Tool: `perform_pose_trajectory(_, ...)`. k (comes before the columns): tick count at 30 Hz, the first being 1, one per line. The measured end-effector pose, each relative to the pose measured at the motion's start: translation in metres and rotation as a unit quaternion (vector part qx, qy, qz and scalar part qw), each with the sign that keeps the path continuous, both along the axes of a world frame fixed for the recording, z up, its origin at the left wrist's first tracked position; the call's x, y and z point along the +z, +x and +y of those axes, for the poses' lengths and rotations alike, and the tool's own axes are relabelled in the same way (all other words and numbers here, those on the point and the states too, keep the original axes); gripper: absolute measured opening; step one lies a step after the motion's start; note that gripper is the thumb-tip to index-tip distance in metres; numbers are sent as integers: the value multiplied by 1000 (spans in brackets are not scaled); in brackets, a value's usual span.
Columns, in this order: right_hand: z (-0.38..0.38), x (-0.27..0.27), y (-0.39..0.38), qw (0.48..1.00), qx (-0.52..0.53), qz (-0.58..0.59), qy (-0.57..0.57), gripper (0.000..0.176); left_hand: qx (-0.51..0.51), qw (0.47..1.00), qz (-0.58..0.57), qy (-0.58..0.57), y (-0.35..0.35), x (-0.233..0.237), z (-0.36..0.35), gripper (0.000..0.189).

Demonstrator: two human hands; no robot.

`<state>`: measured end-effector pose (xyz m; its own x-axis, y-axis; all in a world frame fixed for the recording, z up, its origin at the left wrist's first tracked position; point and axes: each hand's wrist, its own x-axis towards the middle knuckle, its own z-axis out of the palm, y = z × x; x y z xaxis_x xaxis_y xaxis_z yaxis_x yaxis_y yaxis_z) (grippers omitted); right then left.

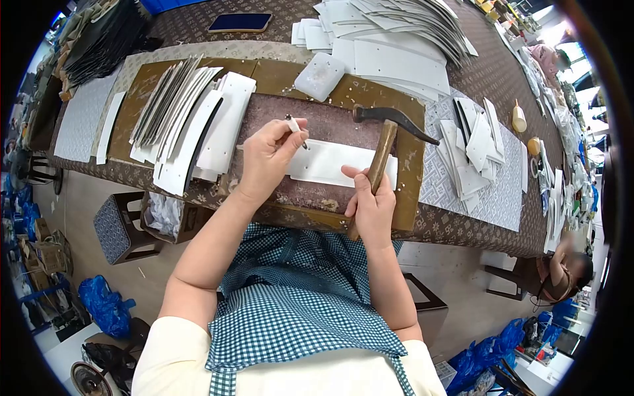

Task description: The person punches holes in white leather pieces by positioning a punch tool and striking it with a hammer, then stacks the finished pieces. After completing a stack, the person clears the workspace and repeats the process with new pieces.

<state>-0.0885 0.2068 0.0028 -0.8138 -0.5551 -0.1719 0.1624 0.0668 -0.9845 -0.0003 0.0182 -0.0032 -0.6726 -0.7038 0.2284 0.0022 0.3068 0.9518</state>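
My left hand pinches a hole punch with a white-wrapped shaft, its dark tip pointing down at a white strip. The strip lies flat on a worn reddish pad and has small dark holes. Wrapped around the wooden handle of a hammer is my right hand, over the strip's right part. The hammer's dark head is at the far end of the handle, away from me. A whitish block sits behind the pad, with tiny white bits scattered around.
White and dark strips are stacked at left, and another pile lies at right. Behind are large white sheets, a phone and black sheets. A small bottle stands at far right. Another person sits beyond the right table edge.
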Motion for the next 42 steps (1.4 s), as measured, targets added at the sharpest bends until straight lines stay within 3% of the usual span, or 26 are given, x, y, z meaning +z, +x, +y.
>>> perform_pose_trajectory(11,1,-2,1,1000,-3,-1,-18,16,-25,982,-5,-188,-9,-7,2,13)
perform_pose_trajectory(14,7,13,-4,996,68,17,59,16,-30,976,-8,-217,-11,-8,-1,12)
perform_pose_trajectory(17,8,70,-20,981,145,94,86,12,-34,978,-12,-204,-8,-10,0,11)
perform_pose_trajectory(19,8,115,-27,963,161,214,12,14,-33,978,-4,-207,-9,-11,0,11)
perform_pose_trajectory(23,11,162,-25,943,124,292,-101,19,-34,974,11,-225,-12,-11,-1,12)
perform_pose_trajectory(26,12,138,-27,902,162,396,58,18,-29,972,24,-233,-12,-12,0,11)
perform_pose_trajectory(28,14,120,-33,843,280,366,277,19,-27,965,-4,-261,-10,-13,-2,12)
perform_pose_trajectory(31,17,145,-32,861,260,341,274,17,-32,966,13,-256,-13,-16,-6,12)
perform_pose_trajectory(33,18,168,-25,910,204,308,187,14,-36,973,11,-230,-13,-15,-2,12)
perform_pose_trajectory(35,16,189,-15,954,107,277,-39,18,-33,974,15,-225,-12,-16,1,12)
perform_pose_trajectory(38,7,200,-16,931,132,277,-197,19,-34,972,22,-231,-13,-16,-1,11)
perform_pose_trajectory(39,5,181,-22,923,130,318,-176,20,-37,972,19,-230,-12,-15,-1,12)
perform_pose_trajectory(40,7,167,-24,927,144,341,-58,19,-38,973,17,-229,-12,-14,-2,12)
perform_pose_trajectory(42,10,137,-27,874,198,402,185,17,-34,971,10,-236,-13,-17,-2,12)
